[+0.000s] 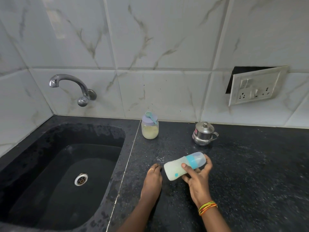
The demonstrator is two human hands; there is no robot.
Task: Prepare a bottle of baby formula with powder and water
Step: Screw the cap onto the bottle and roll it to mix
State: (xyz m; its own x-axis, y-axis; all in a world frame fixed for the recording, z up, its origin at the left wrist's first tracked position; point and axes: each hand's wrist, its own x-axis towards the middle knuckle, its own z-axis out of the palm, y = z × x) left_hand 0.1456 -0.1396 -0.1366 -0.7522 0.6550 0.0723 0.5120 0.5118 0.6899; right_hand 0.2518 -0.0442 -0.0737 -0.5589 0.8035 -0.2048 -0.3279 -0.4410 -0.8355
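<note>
A baby bottle (175, 169) with a blue collar, a clear cap and milky liquid inside lies tilted almost sideways above the black counter (242, 173). My right hand (197, 178) grips it around the collar, thumb on top. My left hand (153, 179) rests on the counter just left of the bottle, fingers curled down against the surface, holding nothing. A jar of pale powder (150, 130) with a lilac lid stands at the back, a teal scoop (151, 117) lying on its lid. A small steel lidded pot (203, 133) stands to its right.
A black sink (50, 164) with a steel drain (81, 179) fills the left side, a chrome tap (71, 86) on the tiled wall above it. A loose switch and socket plate (255, 86) hangs on the wall at right.
</note>
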